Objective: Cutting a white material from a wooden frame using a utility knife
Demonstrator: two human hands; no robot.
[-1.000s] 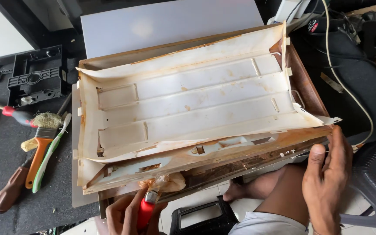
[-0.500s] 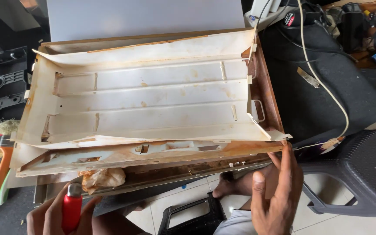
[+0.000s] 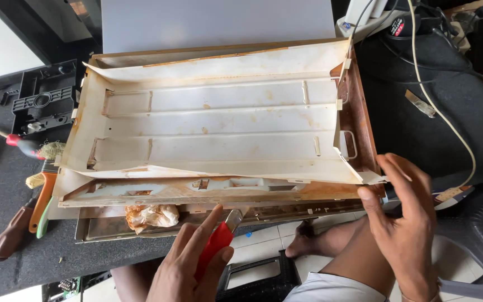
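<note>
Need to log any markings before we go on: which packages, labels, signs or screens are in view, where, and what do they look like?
Round red-and-white sticker label: top right, on a black rounded object behind the rusty white plastic panel.
Crumpled translucent plastic bag with orange-brown stains: front edge of the panel's frame, left of the left hand holding a red-handled tool.
No screens or signs visible.
</note>
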